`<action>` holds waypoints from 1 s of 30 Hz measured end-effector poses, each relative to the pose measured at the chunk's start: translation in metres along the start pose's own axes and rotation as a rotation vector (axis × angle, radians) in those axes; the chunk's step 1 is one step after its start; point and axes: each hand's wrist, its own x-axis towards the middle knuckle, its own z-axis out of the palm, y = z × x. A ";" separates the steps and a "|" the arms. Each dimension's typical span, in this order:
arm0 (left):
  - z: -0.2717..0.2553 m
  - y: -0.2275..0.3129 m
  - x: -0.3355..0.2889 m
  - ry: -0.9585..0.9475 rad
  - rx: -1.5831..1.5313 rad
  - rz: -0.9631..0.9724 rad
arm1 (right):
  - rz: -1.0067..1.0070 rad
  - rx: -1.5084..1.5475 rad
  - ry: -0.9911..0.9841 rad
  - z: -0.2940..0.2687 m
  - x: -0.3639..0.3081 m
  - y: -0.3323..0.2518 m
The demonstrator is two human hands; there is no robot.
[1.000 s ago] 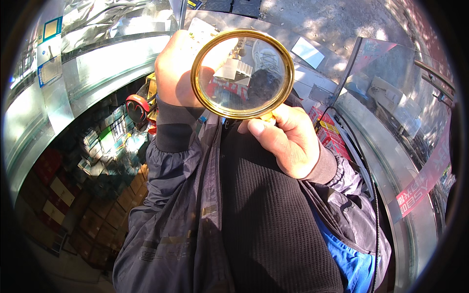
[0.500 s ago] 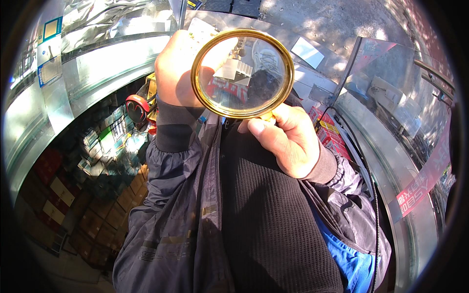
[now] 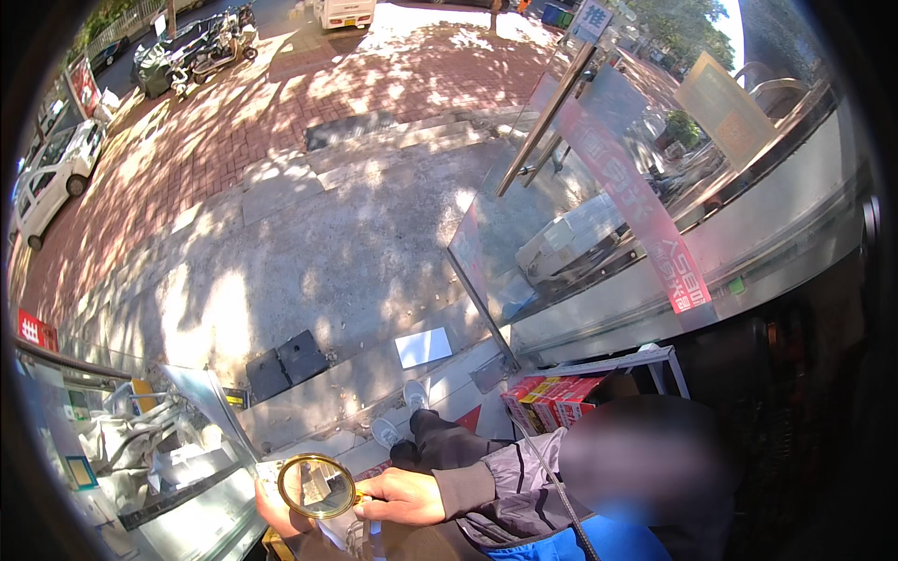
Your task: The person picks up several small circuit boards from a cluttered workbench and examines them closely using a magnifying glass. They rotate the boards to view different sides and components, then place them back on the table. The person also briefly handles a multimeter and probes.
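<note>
My right hand (image 3: 404,496) is closed round the handle of a round, gold-rimmed magnifying glass (image 3: 318,485) at the bottom of the view. Behind and to the left of the lens is my left hand (image 3: 273,513), its fingers curled and partly covered by the rim. It seems to hold a small pale piece, which shows through the glass as a light stepped shape too small to name. The lens stands in front of that hand, tilted toward me.
Glass doors flank the doorway; the right one has a long handle (image 3: 547,117). Red boxes (image 3: 561,400) stand right of my legs. A white sheet (image 3: 423,348) and dark mats (image 3: 286,363) lie on the steps ahead. Brick paving and a white car (image 3: 58,176) are beyond.
The view has swung up and outward to the street. My hands and the magnifying glass now sit low and left, looking smaller. Both grips look the same.
</note>
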 end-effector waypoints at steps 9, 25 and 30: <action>0.004 -0.047 0.056 -0.058 -0.021 0.134 | -0.080 -0.048 0.140 -0.011 -0.012 -0.011; -0.008 -0.067 0.085 0.107 -0.280 0.145 | -0.100 -0.113 0.109 -0.026 0.006 -0.033; -0.032 -0.053 0.033 0.251 -0.090 0.297 | -0.033 -0.099 -0.122 -0.039 0.023 -0.034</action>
